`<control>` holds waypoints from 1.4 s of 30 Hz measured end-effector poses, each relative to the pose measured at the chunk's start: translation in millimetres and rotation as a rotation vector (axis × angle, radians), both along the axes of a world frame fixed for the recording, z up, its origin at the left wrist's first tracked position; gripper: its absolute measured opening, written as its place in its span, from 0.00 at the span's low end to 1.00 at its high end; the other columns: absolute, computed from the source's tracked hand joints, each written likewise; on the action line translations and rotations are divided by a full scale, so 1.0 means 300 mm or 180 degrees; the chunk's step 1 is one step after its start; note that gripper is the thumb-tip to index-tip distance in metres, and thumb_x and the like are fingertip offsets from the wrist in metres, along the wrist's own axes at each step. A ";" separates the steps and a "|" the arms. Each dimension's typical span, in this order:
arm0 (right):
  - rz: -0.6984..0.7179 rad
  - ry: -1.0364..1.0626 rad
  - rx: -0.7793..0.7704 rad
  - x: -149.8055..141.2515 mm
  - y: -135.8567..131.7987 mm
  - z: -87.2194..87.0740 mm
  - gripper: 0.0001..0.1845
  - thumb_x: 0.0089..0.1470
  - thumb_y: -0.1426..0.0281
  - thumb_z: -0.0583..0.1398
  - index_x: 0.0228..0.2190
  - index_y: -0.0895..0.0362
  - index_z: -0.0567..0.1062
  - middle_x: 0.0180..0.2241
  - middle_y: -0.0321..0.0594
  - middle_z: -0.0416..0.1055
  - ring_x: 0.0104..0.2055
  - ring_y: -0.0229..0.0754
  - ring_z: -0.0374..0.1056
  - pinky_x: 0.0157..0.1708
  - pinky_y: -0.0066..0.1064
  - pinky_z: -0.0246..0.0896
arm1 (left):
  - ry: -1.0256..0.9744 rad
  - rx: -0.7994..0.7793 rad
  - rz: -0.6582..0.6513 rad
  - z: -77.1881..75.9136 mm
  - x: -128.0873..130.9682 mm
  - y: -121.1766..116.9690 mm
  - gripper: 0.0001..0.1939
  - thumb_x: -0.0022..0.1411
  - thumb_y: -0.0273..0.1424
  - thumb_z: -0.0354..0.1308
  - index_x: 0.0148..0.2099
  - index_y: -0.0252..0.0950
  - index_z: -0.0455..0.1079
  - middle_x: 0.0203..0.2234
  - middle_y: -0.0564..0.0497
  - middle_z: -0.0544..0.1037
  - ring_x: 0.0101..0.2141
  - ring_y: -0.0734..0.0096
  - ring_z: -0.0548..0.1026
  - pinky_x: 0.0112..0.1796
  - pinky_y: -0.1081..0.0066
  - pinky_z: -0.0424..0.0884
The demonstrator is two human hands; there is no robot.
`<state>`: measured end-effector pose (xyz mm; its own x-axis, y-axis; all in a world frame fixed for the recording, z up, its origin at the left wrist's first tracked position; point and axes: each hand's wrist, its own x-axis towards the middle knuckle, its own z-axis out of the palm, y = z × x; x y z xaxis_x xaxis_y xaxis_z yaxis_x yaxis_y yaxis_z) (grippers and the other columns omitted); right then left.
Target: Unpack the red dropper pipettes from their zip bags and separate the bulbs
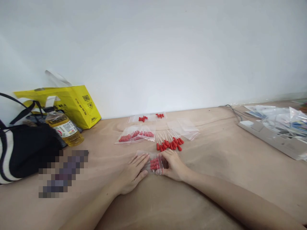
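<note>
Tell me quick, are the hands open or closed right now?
Left hand: open, laid on the clear bag with red tips inside.
Right hand: half-curled at that bag's end; can't tell if it's gripping.

Counter (216,137): wood-look, smooth, semi-matt. Zip bags (161,163): thin clear plastic, v. glossy. Red tips (171,145): smooth, plastic-look, low sheen. Bottle (66,128): shiny clear plastic. Blk bag (26,150): matt, cloth-look.

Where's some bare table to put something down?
Bare table lies between the right hand and the grey tray, and between the left hand and the bottle. It's crowded around the red-tipped sticks and plastic packets.
</note>
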<state>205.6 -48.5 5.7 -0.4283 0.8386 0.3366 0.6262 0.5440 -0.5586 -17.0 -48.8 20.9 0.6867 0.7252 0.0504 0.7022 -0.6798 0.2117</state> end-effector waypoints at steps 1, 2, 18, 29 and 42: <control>0.0055 -0.0050 0.0037 0.001 0.000 0.001 0.24 0.39 0.59 0.64 0.37 0.57 0.68 0.35 0.42 0.66 0.38 0.44 0.60 0.37 0.34 0.52 | -0.0002 0.0000 -0.0001 -0.001 0.000 0.001 0.26 0.63 0.40 0.39 0.62 0.40 0.43 0.58 0.49 0.53 0.57 0.63 0.52 0.56 0.58 0.49; 0.0113 -0.0092 0.0070 0.002 0.000 0.003 0.24 0.39 0.58 0.63 0.38 0.57 0.68 0.36 0.42 0.66 0.38 0.44 0.60 0.37 0.34 0.52 | 0.0006 -0.0012 0.0000 0.000 0.000 0.001 0.26 0.63 0.40 0.39 0.62 0.40 0.43 0.58 0.49 0.52 0.57 0.63 0.51 0.56 0.58 0.49; 0.0813 0.0669 0.0044 0.067 0.035 0.000 0.14 0.42 0.79 0.54 0.34 0.57 0.70 0.34 0.39 0.67 0.34 0.37 0.63 0.33 0.27 0.58 | 0.0099 -0.0134 0.0088 0.012 0.003 -0.003 0.25 0.63 0.40 0.38 0.61 0.42 0.43 0.59 0.50 0.51 0.58 0.62 0.48 0.55 0.55 0.47; 0.1318 0.0600 -0.0104 0.075 0.024 0.022 0.21 0.40 0.72 0.62 0.41 0.57 0.71 0.42 0.43 0.65 0.42 0.40 0.63 0.43 0.31 0.59 | 0.0260 -0.0207 0.0166 0.013 0.005 -0.003 0.24 0.64 0.40 0.35 0.61 0.43 0.44 0.59 0.51 0.49 0.58 0.63 0.47 0.56 0.54 0.46; 0.1385 0.0795 -0.0448 0.134 0.064 0.035 0.09 0.46 0.73 0.59 0.33 0.58 0.74 0.31 0.40 0.70 0.32 0.35 0.66 0.33 0.27 0.61 | 0.0353 -0.0268 0.0209 0.020 0.009 -0.005 0.24 0.64 0.40 0.35 0.61 0.44 0.43 0.60 0.52 0.48 0.59 0.63 0.46 0.56 0.54 0.45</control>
<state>245.9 -29.3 16.3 -0.6683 0.6454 0.3700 0.1971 0.6331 -0.7485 -14.3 -50.3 26.8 0.6357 0.7671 -0.0859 0.7668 -0.6148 0.1845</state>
